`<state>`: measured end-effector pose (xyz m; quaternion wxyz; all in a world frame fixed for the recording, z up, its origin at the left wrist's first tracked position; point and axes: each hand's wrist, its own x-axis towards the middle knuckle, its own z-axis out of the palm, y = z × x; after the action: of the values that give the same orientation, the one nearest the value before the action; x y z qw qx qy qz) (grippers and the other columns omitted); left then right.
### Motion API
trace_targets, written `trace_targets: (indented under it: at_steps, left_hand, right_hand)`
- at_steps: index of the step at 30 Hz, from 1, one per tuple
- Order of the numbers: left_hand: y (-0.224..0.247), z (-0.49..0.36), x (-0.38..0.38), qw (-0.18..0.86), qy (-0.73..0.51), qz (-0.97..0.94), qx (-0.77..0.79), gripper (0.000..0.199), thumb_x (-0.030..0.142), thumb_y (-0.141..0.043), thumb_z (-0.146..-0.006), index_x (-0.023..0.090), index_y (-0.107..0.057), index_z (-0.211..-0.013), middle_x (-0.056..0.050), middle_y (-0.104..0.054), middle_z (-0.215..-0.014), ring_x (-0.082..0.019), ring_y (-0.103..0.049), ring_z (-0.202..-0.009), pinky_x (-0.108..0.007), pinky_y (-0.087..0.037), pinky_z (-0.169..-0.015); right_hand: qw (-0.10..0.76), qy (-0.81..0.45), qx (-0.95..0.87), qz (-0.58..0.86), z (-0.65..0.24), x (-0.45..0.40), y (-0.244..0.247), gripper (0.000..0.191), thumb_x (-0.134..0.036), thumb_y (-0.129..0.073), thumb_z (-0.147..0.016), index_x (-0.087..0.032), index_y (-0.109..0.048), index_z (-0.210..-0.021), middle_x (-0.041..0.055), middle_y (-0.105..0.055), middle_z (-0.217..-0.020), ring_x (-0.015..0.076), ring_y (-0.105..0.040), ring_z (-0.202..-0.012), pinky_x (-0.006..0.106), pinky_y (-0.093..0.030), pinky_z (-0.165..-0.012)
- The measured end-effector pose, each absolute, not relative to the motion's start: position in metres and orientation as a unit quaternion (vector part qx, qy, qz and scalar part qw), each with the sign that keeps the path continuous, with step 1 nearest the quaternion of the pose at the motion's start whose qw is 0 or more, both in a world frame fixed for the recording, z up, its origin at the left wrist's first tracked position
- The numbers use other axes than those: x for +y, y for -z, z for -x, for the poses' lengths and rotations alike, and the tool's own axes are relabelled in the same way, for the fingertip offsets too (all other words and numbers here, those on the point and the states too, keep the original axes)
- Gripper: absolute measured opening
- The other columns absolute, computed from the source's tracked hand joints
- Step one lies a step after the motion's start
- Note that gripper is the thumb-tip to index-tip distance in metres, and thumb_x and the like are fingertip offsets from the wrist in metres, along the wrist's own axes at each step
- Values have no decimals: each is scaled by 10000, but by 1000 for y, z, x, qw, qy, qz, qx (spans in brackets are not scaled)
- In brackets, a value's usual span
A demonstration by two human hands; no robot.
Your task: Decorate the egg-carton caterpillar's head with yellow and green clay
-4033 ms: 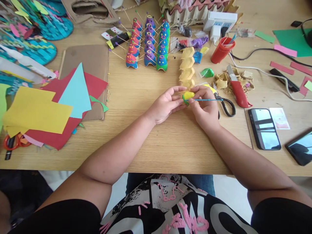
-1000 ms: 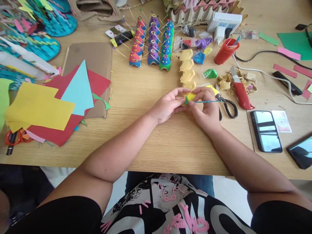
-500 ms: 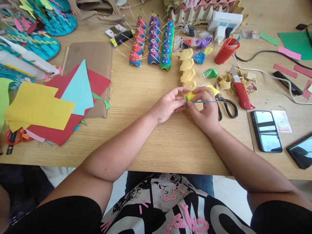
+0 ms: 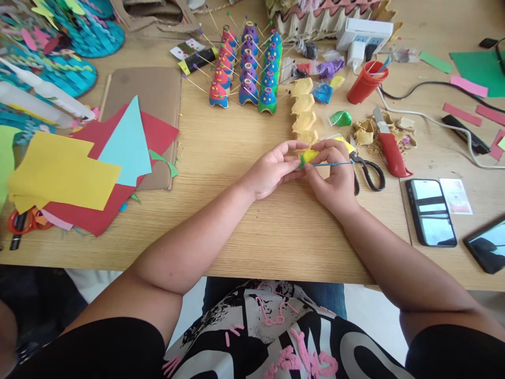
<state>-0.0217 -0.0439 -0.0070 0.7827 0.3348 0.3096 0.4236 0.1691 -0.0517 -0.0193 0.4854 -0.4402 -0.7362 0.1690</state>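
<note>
Between my fingertips is a small yellow-and-green piece (image 4: 310, 156), apparently a clay-covered egg-carton cup, partly hidden by the fingers. My left hand (image 4: 270, 169) is closed around its left side. In my right hand (image 4: 333, 181) a thin blue stick (image 4: 338, 163) is pinched between thumb and fingers, its tip against the piece. Just beyond the fingers lies a bare yellowish strip of egg-carton cups (image 4: 303, 105). Black-handled scissors (image 4: 373, 173) rest beside my right hand, partly covered by it. Farther back stand rows of painted-looking cups with faces (image 4: 248, 92), with pins stuck in them.
Coloured paper sheets (image 4: 65, 171) and cardboard (image 4: 152, 95) lie on the left. To the right are a red-handled knife (image 4: 392, 150), a red cup (image 4: 365, 84), a white cable (image 4: 426, 118) and a phone (image 4: 431, 213). Small clay bags (image 4: 341, 118) and a power adapter (image 4: 365, 38) sit behind.
The yellow-and-green piece has turned slightly between my fingers, and more of its yellow shows. The blue stick has shifted a little. Both arms stay almost in place.
</note>
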Motion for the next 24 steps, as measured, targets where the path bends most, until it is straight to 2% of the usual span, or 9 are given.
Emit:
trace_targets:
  at_steps: [6,12,19,24]
  left_hand:
    - [8,20,-44,775,-423,-349,315,328,102,-755,-951,232,-688,-1244,8,-813,-1001,-158,-784,-1133,-426,-532,-1237]
    - [7,20,-44,773,-423,-353,314,320,86,-750,-948,230,-695,-1229,11,-815,-1017,-144,-785,-1106,-404,-548,-1215]
    - [6,22,-45,782,-417,-347,306,258,146,-737,-986,233,-707,-1226,-4,-825,-1046,-143,-795,-1050,-387,-579,-1160]
    - [7,21,-44,780,-414,-347,317,273,167,-763,-977,235,-707,-1235,-8,-824,-1058,-157,-799,-1093,-365,-588,-1141]
  right_hand:
    - [494,-202,-726,434,-174,-50,22,216,-400,-798,-951,-283,-623,-901,76,-720,-1198,307,-692,-1201,641,-554,-1185]
    - [518,-213,-722,407,-176,-47,25,205,-436,-747,-990,-283,-628,-922,72,-707,-1155,294,-695,-1168,615,-552,-1163]
    - [504,-204,-727,419,-176,-48,23,215,-468,-763,-985,-292,-651,-935,74,-728,-1183,303,-701,-1182,637,-559,-1183]
    - [514,-198,-726,411,-177,-46,28,190,-459,-745,-1000,-297,-656,-959,67,-735,-1185,299,-705,-1171,627,-573,-1159]
